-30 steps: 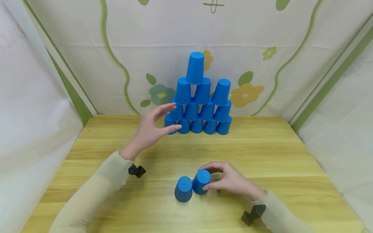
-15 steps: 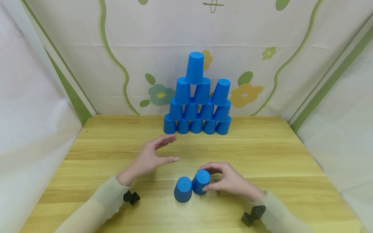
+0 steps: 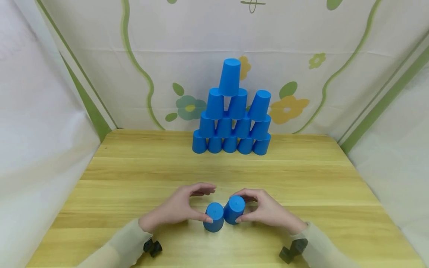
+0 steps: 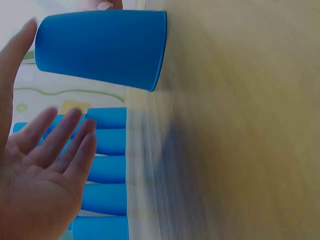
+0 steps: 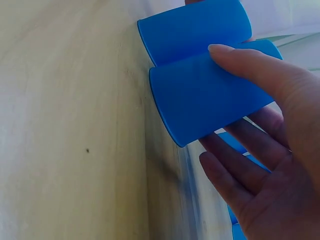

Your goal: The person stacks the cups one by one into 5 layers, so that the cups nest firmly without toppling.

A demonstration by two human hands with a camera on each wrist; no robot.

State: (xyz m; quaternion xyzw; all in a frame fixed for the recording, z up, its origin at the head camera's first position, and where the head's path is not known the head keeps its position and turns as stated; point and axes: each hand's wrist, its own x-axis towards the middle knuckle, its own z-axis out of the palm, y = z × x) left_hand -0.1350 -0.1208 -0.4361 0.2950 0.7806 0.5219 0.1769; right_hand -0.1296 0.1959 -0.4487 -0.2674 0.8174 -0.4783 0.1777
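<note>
Two blue cups stand upside down side by side on the table near me. My right hand (image 3: 269,208) holds the right cup (image 3: 234,210), thumb on its near side and fingers round the far side, as the right wrist view also shows. Around the left cup (image 3: 213,217) my left hand (image 3: 179,206) is spread, thumb beside the cup's closed end and fingers apart from its wall. In the left wrist view the palm (image 4: 40,190) faces that cup with extended fingers. Whether the thumb touches it, I cannot tell.
At the back of the wooden table (image 3: 134,163) rises a pyramid of upside-down blue cups (image 3: 229,126). One cup (image 3: 229,77) tops it, and its third row has a gap left of the rightmost cup. A patterned white curtain (image 3: 187,37) hangs behind.
My left hand has come down and back from the pyramid to the left cup. The right hand stays on its cup. The head view has shifted slightly.
</note>
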